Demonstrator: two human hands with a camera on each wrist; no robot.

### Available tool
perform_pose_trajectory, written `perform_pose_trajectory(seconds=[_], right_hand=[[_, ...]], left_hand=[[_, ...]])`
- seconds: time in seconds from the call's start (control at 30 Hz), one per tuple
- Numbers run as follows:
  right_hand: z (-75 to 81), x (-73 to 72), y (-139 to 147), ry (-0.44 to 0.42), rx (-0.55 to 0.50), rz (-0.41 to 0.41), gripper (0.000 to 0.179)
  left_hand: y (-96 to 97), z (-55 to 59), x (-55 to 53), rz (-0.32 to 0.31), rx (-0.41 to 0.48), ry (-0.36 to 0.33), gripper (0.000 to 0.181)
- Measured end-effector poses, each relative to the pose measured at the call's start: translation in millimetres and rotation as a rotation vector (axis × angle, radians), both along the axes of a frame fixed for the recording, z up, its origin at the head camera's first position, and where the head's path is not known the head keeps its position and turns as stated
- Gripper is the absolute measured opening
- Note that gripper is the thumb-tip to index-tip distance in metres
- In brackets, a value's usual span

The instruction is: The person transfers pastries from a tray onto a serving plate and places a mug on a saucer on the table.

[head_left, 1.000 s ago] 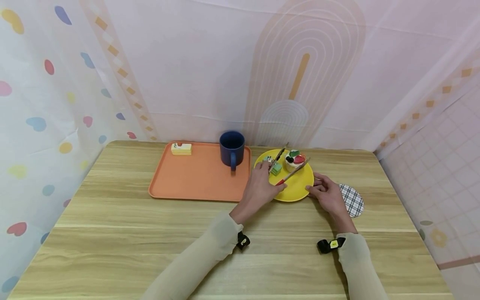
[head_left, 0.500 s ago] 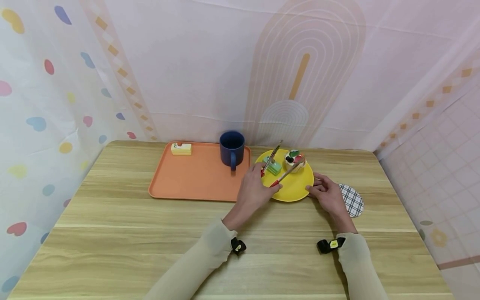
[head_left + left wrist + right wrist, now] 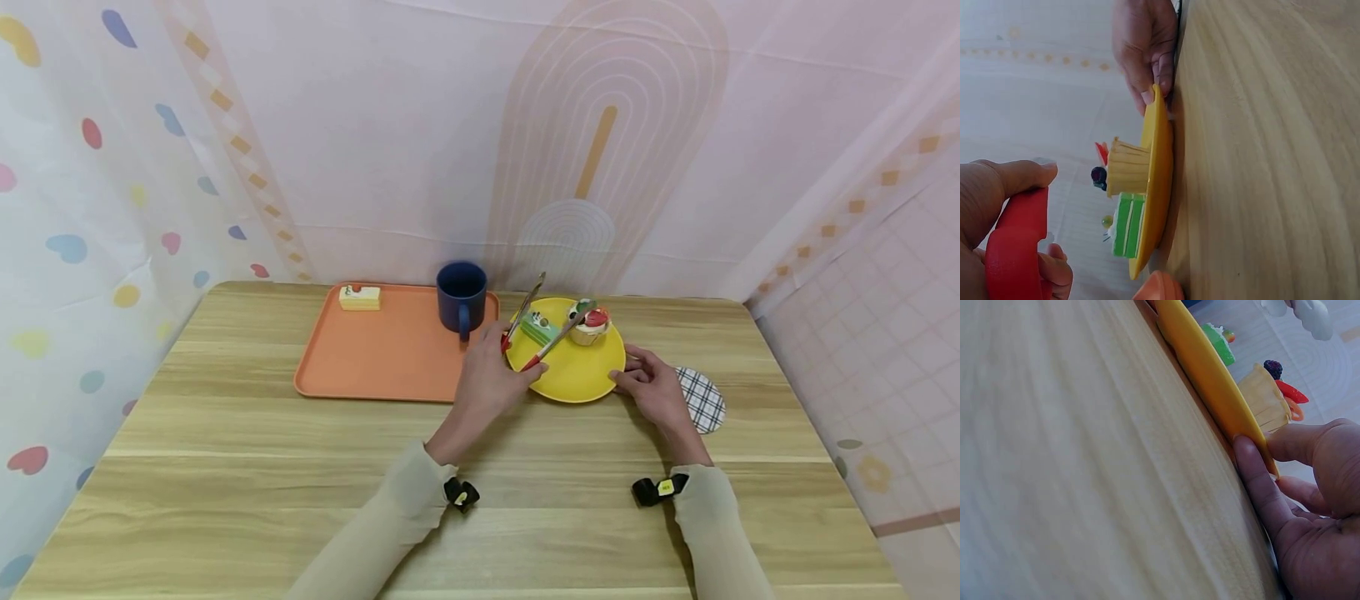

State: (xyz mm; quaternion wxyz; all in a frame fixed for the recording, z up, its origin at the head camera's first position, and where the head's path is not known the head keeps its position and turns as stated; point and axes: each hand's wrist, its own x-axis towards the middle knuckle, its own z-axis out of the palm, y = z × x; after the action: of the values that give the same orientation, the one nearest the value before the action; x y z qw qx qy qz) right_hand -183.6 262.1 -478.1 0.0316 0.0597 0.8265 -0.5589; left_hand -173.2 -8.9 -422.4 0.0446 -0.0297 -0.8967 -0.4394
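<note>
My left hand (image 3: 483,379) grips kitchen tongs (image 3: 529,362) by their red handle (image 3: 1016,256), above the left side of the yellow plate (image 3: 581,383). The metal arms of the tongs are spread wide with nothing between their tips. On the plate lie a green layered cake slice (image 3: 538,327) and, to its right, a cupcake (image 3: 587,335) topped with berries and red fruit. One tong arm overlaps both in the head view. At the plate's right rim, my right hand (image 3: 651,390) pinches the edge, thumb on top and fingers beneath, as the right wrist view (image 3: 1329,550) shows.
An orange tray (image 3: 375,367) lies left of the plate. It bears a dark blue mug (image 3: 459,292) at its right and a yellow cake slice (image 3: 360,299) in its far left corner. A round checked coaster (image 3: 702,400) is partly behind my right hand. Patterned cloth hangs behind the table.
My left hand has drawn leftward with the tongs, away from the cupcake and towards the tray. The green cake slice shows more fully now. My right hand stays at the plate's rim.
</note>
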Motion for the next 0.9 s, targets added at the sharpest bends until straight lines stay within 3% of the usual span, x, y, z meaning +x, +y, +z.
perform_pose_trajectory(seconds=[0.57,0.9], right_hand=[[1.8,0.3,-1,-0.007,-0.014,-0.004,0.062],[0.9,-1.0,-1,-0.012,0.004,-0.011,0.058]], left_hand=[[-23.2,9.0,5.5,0.052,0.007,0.1,0.07],[-43.3,12.5,4.8,0.06,0.042,0.223,0.066]])
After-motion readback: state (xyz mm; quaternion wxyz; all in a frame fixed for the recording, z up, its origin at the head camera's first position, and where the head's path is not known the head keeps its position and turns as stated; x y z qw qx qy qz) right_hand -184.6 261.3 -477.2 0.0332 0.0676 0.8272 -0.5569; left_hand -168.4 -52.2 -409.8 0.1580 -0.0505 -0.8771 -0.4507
